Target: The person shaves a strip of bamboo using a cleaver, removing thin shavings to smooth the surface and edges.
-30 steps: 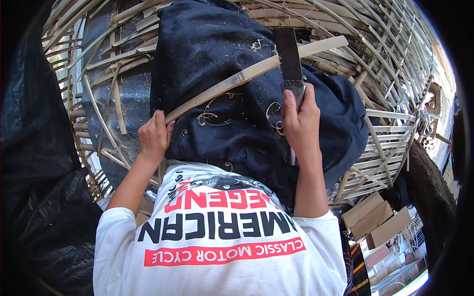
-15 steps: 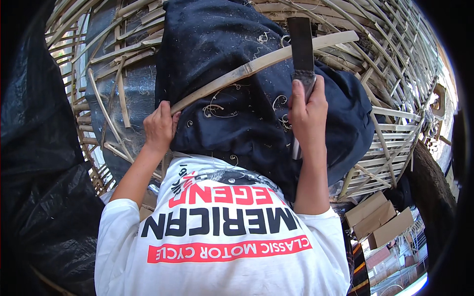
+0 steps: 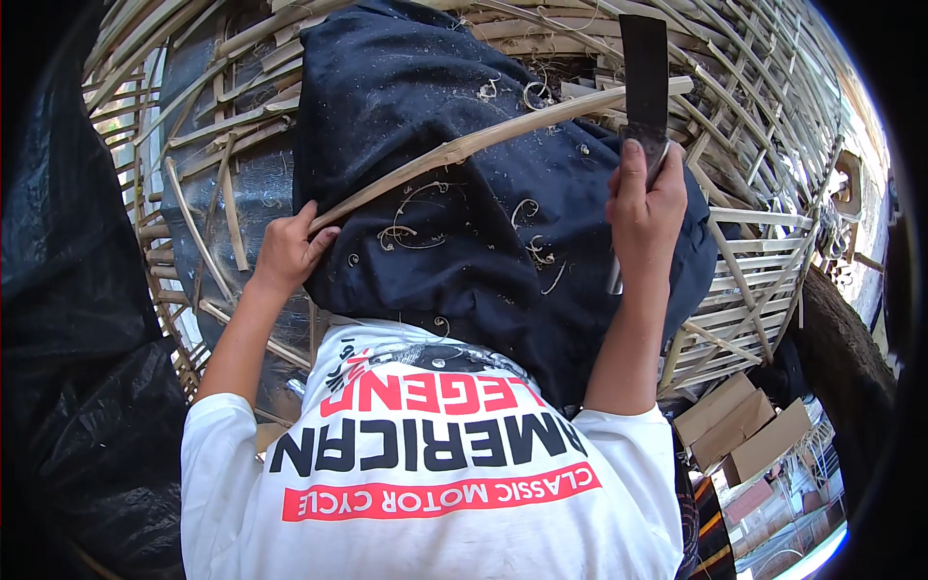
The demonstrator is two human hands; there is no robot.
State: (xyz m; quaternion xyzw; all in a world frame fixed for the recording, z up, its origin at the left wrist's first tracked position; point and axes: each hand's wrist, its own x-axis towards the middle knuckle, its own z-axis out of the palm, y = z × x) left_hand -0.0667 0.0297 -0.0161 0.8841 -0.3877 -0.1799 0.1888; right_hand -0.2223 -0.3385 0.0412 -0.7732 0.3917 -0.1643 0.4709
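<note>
My left hand is closed round the near end of a pale bamboo strip, which slants up to the right above my lap. In my right hand is the metal handle of a machete, its broad dark blade pointing away from me. The blade crosses in front of the strip near its far end; whether they touch I cannot tell. A dark cloth covers my legs beneath both, with curled shavings and small chips scattered over it.
Woven bamboo slats surround me at the back and right. Black plastic sheeting hangs at the left. An open cardboard box stands at lower right, near a dark wooden post. Loose strips lie to my left.
My right hand and the machete have moved right and slightly away, toward the strip's far end. My left hand has shifted left with the strip, which now shows a different face.
</note>
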